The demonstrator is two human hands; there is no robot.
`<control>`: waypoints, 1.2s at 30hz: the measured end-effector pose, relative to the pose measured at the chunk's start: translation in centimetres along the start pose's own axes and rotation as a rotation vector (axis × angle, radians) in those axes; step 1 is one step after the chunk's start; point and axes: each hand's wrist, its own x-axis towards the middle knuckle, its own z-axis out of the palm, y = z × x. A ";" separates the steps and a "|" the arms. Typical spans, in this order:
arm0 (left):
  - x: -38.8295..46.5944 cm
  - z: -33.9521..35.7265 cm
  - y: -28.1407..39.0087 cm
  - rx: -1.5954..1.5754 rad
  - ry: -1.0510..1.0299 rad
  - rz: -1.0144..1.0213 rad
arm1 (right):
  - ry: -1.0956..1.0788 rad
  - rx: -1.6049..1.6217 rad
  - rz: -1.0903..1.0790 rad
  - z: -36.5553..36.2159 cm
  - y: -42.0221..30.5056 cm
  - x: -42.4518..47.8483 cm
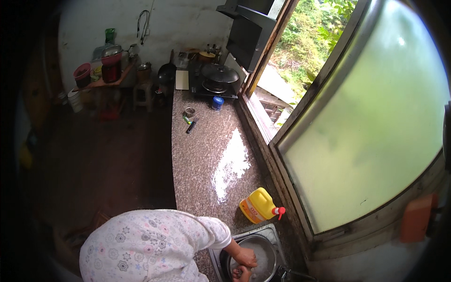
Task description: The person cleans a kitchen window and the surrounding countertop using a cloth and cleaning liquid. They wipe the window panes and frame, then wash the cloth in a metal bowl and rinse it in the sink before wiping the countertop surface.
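A round metal basin [275,254] of cloudy, sudsy water sits in the steel sink [271,231] at the bottom. Over the basin's near side, my left hand [246,257] is curled, knuckles up, close against my right hand [243,274]. The right hand's fingers are bent, and part of it is cut off by the frame's lower edge. Whether anything small is gripped between them cannot be made out. A yellow jug [259,206] with a red pump top lies tilted on the speckled counter [197,165] just beyond the sink.
A faucet [294,272] is beside the basin. Farther along the counter are a black-handled knife [191,127], a small metal bowl [190,112], a blue tub [217,103] and a lidded wok [220,74] on a stove. A window frame [292,190] borders the counter's right side.
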 end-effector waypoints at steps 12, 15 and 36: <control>-9.4 -13.5 -0.9 -0.205 0.163 -0.503 | -0.003 0.482 -0.630 18.2 -7.4 -9.1; -13.3 -19.7 -3.8 -1.193 -0.116 -0.634 | 0.025 0.351 -0.660 22.4 -10.7 -9.5; -22.3 -35.4 -15.8 -0.225 0.473 -0.212 | -0.459 0.662 -0.604 40.8 -27.0 2.7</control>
